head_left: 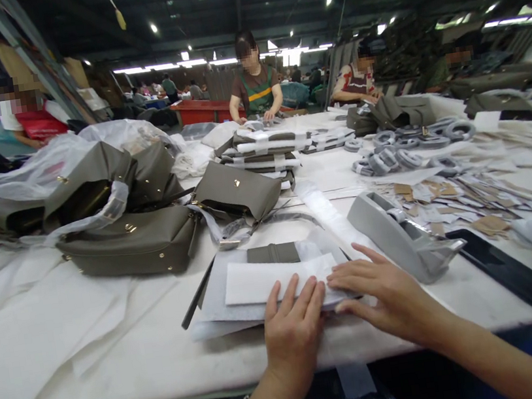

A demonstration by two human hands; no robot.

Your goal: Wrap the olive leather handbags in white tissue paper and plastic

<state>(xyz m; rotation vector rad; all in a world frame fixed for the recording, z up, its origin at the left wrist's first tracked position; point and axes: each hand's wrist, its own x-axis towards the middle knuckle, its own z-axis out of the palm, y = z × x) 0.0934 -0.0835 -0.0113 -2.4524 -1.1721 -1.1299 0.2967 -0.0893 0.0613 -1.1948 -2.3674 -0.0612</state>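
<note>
In the head view, my left hand (294,321) lies flat with fingers stretched over a folded white paper strip (262,280). My right hand (382,285) has its fingers extended and touches the strip's right end, thumb apart below. Under the strip is a thin white wrapping sheet (217,302), laid over a flat grey-green piece (273,253) that shows at the top. A dark strap-like strip (192,305) sticks out at the left. Most of what lies under the paper is hidden.
Grey-green handbags (134,244) are heaped at the left. A grey tape dispenser (394,234) and a black phone-like slab (510,267) stand right of my hands. Behind are wrapped flat stacks (263,147), grey rolls (386,159) and cardboard scraps (464,198). A co-worker (254,89) stands across the table.
</note>
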